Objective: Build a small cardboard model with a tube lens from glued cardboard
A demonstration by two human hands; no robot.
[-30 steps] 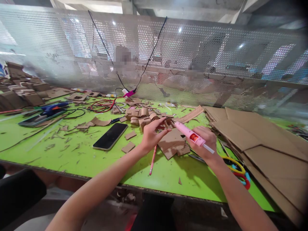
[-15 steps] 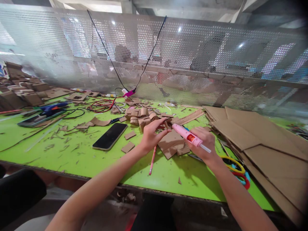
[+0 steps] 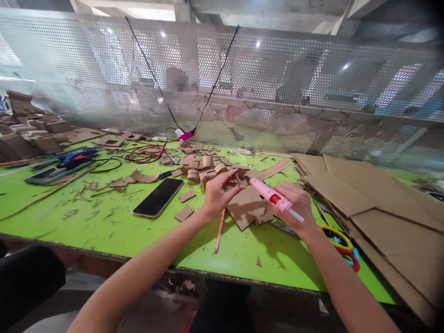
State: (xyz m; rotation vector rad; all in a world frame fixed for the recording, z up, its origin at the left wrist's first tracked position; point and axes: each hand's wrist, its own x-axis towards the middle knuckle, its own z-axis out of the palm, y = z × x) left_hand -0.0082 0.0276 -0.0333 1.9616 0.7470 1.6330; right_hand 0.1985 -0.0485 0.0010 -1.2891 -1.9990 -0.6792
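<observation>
My right hand grips a pink glue gun with a clear glue stick poking out of its back end, nozzle aimed left. My left hand pinches a small cardboard piece just in front of that nozzle, above flat cardboard offcuts. Behind the hands lies a heap of small folded cardboard parts. A pink pencil rests on the green table below my left wrist.
A black phone lies left of my hands. Large cardboard sheets cover the right side, with yellow and red scissors at their edge. A blue glue gun, red and black wires and cardboard boxes sit far left. A perforated metal screen backs the table.
Both hands have stayed almost in place; the glue gun's nozzle has edged slightly closer to the piece in my left hand.
</observation>
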